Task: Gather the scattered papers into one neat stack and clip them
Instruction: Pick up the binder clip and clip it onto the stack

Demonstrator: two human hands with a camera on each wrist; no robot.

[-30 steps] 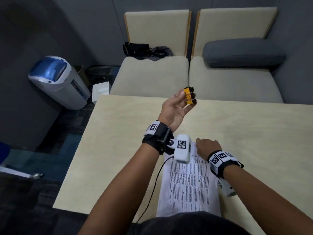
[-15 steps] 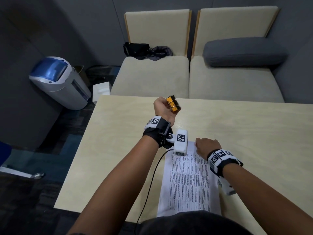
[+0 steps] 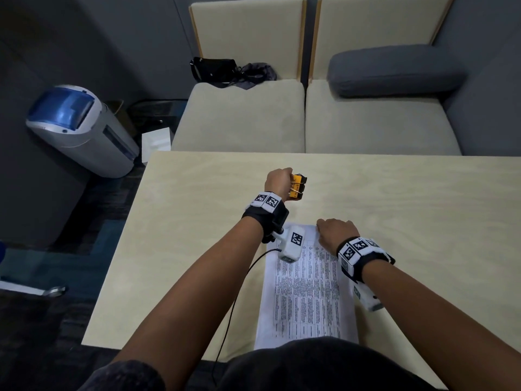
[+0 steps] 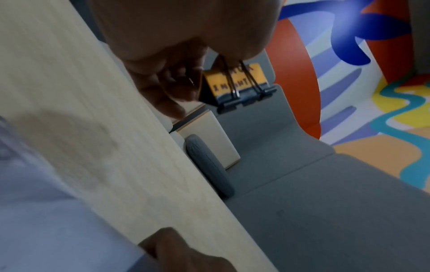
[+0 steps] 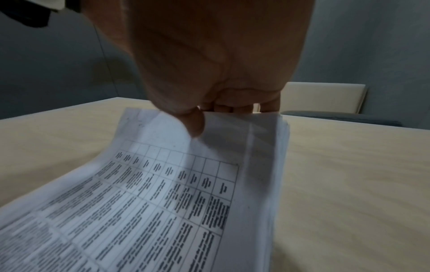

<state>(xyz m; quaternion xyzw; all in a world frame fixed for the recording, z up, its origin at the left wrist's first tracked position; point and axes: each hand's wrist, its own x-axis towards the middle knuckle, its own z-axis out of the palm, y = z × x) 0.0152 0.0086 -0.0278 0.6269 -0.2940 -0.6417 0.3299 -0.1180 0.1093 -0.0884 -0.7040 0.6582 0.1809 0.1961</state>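
Since a second ago, when my left hand [image 3: 279,180] lay palm up with the binder clip [image 3: 297,187] resting at my fingertips, I have rolled the wrist over and curled my fingers round the wire handles; the clip now juts from my fist above the table [image 3: 197,235], beyond the far edge of the stack of papers [image 3: 307,292] and apart from it; I judge this to mean I am set to squeeze the mouth open, though the left wrist view shows the lips closed. My right hand [image 3: 337,231] has not moved; it pinches the far right corner of the stack, thumb on top and fingers beneath, and the right wrist view shows that corner lifted a little off the wood; the gathering looks done, and only the clipping is left. To my eye the clip is a folded metal wedge, orange on its faces with dark print I cannot read, black along its edges, with thin springy wire loops; it should bite hard and slide little. The sheets are thin white office paper printed with a dense table; their edges sit nearly flush, and the top page bows softly under my thumb; the tabletop is pale, smooth, faintly grained wood.
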